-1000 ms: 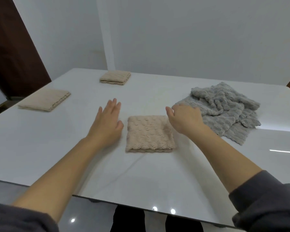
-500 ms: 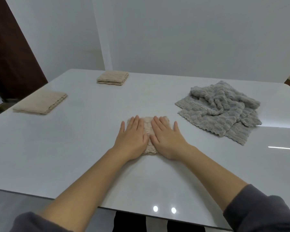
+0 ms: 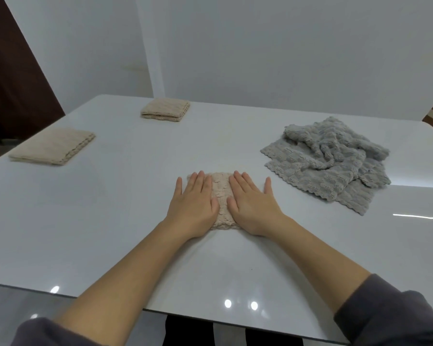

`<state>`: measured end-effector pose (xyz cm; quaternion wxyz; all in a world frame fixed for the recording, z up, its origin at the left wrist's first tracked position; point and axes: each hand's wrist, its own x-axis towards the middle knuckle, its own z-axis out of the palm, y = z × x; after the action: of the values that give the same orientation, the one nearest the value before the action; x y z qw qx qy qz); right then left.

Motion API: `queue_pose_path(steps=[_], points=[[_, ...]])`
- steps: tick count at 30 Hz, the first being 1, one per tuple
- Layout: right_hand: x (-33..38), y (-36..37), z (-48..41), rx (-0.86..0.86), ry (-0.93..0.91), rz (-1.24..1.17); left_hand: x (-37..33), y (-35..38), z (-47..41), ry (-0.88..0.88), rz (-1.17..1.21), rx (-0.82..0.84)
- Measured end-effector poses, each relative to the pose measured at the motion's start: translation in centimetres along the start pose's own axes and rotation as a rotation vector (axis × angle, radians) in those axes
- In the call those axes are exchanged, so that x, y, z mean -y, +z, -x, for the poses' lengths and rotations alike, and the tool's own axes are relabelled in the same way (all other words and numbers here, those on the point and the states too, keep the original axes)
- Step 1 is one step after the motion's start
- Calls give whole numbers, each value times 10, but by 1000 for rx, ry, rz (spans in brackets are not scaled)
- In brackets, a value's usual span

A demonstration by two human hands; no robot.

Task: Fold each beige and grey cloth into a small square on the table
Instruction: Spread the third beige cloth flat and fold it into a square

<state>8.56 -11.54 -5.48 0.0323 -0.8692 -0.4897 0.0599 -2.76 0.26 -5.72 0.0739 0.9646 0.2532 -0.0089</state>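
Head view. Pressing down on folded beige cloth (image 3: 221, 193) at near middle of tabletop (image 3: 110, 221). Left hand (image 3: 194, 203) and right hand (image 3: 253, 206) lying flat, fingers straight, gripping nothing, covering its two sides. Probably flattening the creases so the square keeps shut.

Counting three beige pieces, all folded: this cloth, second beige square (image 3: 53, 147) well left of it, third beige square (image 3: 165, 109) beyond it, left. Grey heap (image 3: 330, 166) lying crumpled to its right, awaiting folding; number of cloths inside not tellable.
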Motion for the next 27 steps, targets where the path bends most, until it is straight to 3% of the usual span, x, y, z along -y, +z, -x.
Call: queue_pose_path(steps=[8, 13, 16, 18, 21, 23, 25, 27], points=[[1, 2, 1, 3, 26, -32, 0, 4, 4, -36, 63, -19], [-16, -10, 4, 49, -79, -52, 35, -1, 13, 217, 54, 19], [-24, -22, -2, -12, -87, -163, 62, -11, 19, 324, -36, 49], [-29, -28, -7, -144, -30, -217, 81, -17, 16, 274, -66, -39], [-33, -38, -6, -367, 101, -125, 103, -28, 16, 39, -10, -221], [-29, -44, -7, -436, 60, -145, 91, -34, 15, -114, 37, -301], [-17, -42, -16, -323, -96, -162, 57, -35, 14, -140, 71, -325], [-1, -32, -27, -89, -224, -96, 22, -25, 11, -82, 65, -262]])
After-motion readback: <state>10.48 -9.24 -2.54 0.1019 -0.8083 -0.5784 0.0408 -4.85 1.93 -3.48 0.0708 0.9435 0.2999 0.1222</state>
